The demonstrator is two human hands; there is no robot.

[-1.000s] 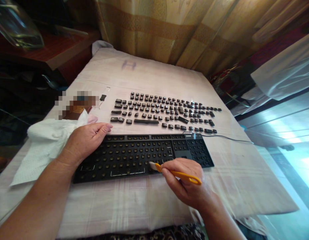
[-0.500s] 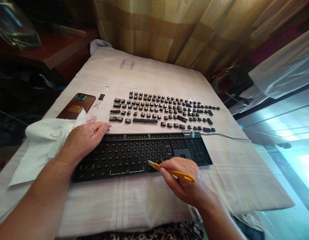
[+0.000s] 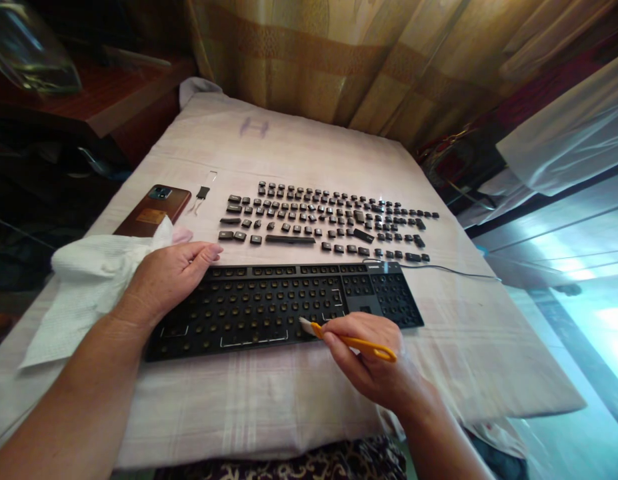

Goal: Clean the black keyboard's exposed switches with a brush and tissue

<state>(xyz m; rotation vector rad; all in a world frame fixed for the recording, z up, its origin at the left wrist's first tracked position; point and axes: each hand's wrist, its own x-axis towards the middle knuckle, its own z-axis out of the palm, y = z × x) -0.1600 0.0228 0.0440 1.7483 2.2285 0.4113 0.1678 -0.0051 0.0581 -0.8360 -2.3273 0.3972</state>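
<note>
A black keyboard (image 3: 269, 303) with its keycaps off lies across the front of the table, its key sockets showing. My right hand (image 3: 371, 353) is closed round a small brush (image 3: 363, 345) with a yellow handle. The brush's pale bristles touch the keyboard's lower rows, right of the white-outlined space bar slot. My left hand (image 3: 171, 277) is closed at the keyboard's upper left corner, thumb pointing right; its fingertips are partly hidden. A crumpled white paper towel (image 3: 83, 283) lies beside and behind my left hand.
Several rows of loose black keycaps (image 3: 291, 240) lie beyond the keyboard. A brown phone (image 3: 156, 207) and a small black tool with wire loops (image 3: 203, 193) are at the left. The keyboard's cable (image 3: 453, 272) runs right. A curtain (image 3: 313, 67) hangs behind the table.
My right hand and the brush have shifted slightly right along the keyboard's lower rows. The left hand has stayed in place.
</note>
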